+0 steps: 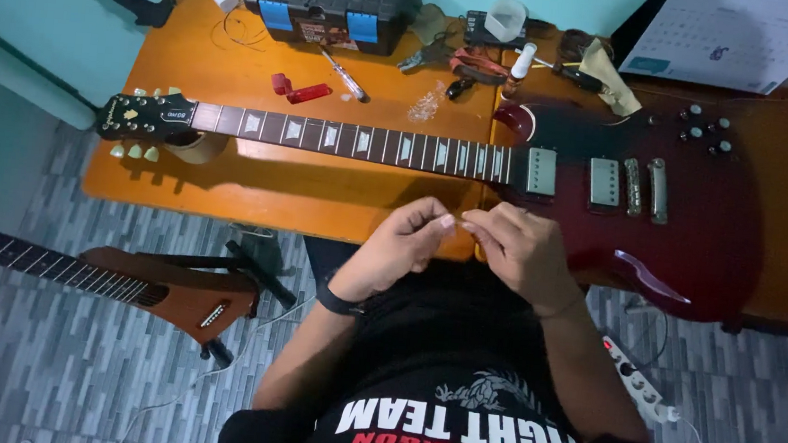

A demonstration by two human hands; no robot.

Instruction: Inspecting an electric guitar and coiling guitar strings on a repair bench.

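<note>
- A dark red electric guitar [698, 220] is laid flat across an orange table [320, 196], with its neck [353, 142] running leftward from the body and its black headstock [142, 119] lying near the table's left end.
- The left hand [402, 241] is held just in front of the guitar, below the point where neck meets body; thumb and forefinger are pinched together at the tips.
- The right hand [520, 252] is held just beside the left, also in front of the guitar body's lower edge, with fingers curled and tips pinched.
- The fingertips of both hands nearly meet. Something very thin appears to be pinched between them, but what it is cannot be told.
- A dark band is worn on the left wrist.
- Behind the guitar neck, on the far side of the table, a black toolbox with blue latches [328, 2] is seen.
- Between toolbox and neck, a red tool [299, 90] and a screwdriver [345, 75] are lying apart from each other.
- Behind the guitar body's upper horn, a clutter of small tools and a translucent cup [507, 18] is noted.
- Below the guitar's headstock end, off the table, a second, brown guitar [169, 292] is propped on a stand above the grey floor.
- A white power strip [637, 381] is lying on the floor below the guitar body.
</note>
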